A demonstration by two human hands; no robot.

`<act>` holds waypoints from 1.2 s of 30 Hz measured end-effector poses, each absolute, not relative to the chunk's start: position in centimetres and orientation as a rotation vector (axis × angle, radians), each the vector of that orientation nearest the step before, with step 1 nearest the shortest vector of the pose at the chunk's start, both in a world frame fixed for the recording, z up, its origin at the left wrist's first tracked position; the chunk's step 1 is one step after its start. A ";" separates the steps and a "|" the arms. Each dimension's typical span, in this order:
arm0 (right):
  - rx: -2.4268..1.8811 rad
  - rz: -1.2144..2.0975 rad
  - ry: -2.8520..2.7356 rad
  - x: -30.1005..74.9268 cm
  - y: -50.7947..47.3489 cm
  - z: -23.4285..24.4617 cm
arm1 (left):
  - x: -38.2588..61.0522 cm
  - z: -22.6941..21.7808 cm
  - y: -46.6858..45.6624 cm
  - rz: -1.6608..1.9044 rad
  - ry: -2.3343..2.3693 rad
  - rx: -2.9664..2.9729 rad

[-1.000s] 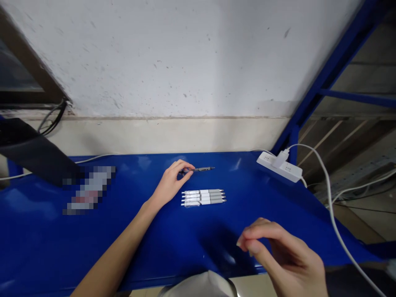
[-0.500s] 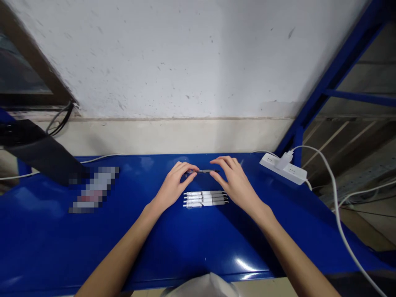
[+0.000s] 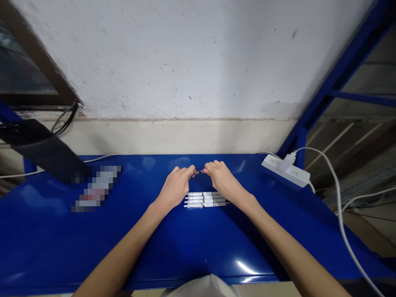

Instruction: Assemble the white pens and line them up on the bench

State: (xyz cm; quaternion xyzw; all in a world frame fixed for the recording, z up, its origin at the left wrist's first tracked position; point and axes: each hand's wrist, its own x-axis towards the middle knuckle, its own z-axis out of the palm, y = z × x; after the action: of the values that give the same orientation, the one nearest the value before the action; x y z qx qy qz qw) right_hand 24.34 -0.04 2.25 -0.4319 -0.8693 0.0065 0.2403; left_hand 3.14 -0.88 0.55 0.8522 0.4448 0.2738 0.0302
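Observation:
A thin dark pen [image 3: 198, 172] is held level just above the blue table [image 3: 154, 247], near its far edge. My left hand [image 3: 175, 188] pinches its left end. My right hand [image 3: 222, 180] closes round its right end, hiding most of the barrel. Only a short dark piece shows between the two hands. Right below them, several white pens [image 3: 204, 199] lie side by side in a neat row on the table, partly under my right wrist.
A white power strip [image 3: 286, 170] with a plug and white cable [image 3: 338, 206] sits at the back right. At the left lie a blurred-out object [image 3: 96, 188] and a black slanted thing [image 3: 43, 150]. A white wall rises behind; a blue frame post stands at right.
My right hand came up from the near edge, reached the dark pen and closed on its right end. My left hand kept its pinch on the left end.

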 end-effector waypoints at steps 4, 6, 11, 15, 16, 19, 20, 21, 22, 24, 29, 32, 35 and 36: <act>-1.111 0.080 -2.341 24.9 -0.5 2.0 | 2.7 0.3 -0.5 0.821 1.302 2.593; -1.065 0.167 -2.293 25.2 -0.8 1.8 | 2.5 0.4 -0.4 0.835 1.254 2.605; -0.992 0.332 -2.161 25.6 -1.2 1.1 | 2.1 0.7 -0.3 0.841 1.175 2.631; -0.987 0.433 -2.041 25.1 -1.3 0.8 | 2.1 0.8 -0.4 0.823 1.150 2.646; -1.007 0.479 -2.011 25.0 -1.3 0.8 | 2.1 0.8 -0.4 0.827 1.142 2.646; -1.085 0.666 -1.967 24.7 -1.6 1.2 | 2.3 0.9 -0.6 0.808 1.123 2.672; -1.096 0.712 -1.957 24.7 -1.7 1.3 | 2.4 1.0 -0.7 0.794 1.120 2.682; -1.088 0.733 -1.951 24.8 -1.7 1.3 | 2.4 1.0 -0.8 0.782 1.117 2.687; -1.063 0.731 -1.944 24.8 -1.6 1.3 | 2.5 1.0 -0.8 0.777 1.118 2.682; -1.000 0.709 -1.912 24.9 -1.4 1.2 | 2.5 0.9 -0.9 0.791 1.120 2.655; -1.067 0.849 -1.864 24.9 -1.3 0.9 | 2.4 0.6 -0.8 0.832 1.095 2.622; -1.008 0.790 -1.893 24.8 -1.4 1.1 | 2.3 0.5 -0.8 0.863 1.096 2.597; -0.981 0.768 -1.862 24.8 -1.5 1.2 | 2.2 0.6 -1.0 0.904 1.114 2.551; -1.002 0.808 -1.850 24.7 -1.5 1.2 | 2.1 0.7 -1.0 0.910 1.117 2.541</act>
State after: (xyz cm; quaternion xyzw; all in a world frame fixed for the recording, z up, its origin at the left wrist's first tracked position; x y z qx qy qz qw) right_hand 24.74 -1.52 1.24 -0.4016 -0.7413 0.3237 0.4293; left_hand 2.14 -0.99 0.72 0.8646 0.3801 0.3096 0.1103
